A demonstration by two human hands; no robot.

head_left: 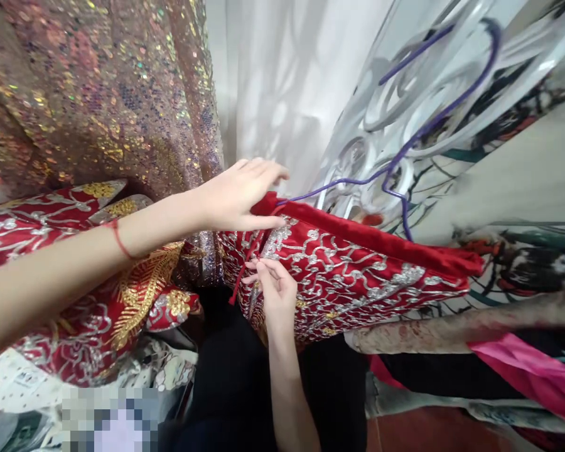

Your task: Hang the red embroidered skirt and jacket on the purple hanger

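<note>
Red satin-like cloth with silver scrolling embroidery made up the garment (348, 257), which spread out just beyond the right hand (280, 292) and off to its right, edged along the top by a plain, deep red waistband (381, 235). The right hand pinched a thin red cord (238, 285) between thumb and fingertips, and the cord's loose end dangled to the left of those fingers. Above it, the left hand (239, 199) was unclenched, its thumb stretched over the garment's near corner and its fingers loosely bent past the waistband; whether the thumb pressed on the cloth could not be told. A narrow red string bracelet (117, 240) circled the left wrist.

To the right of both hands, a slim purple hanger (424, 132) rose out of the waistband, its hook in front of a white scrolled frame (547, 66). Beyond the left hand hung a shimmering, multicoloured sequined fabric (122, 94), with a white curtain-like cloth (277, 75) to its right. Under the left forearm lay a bundle of red fabric with silver and gold decoration (94, 342).
</note>
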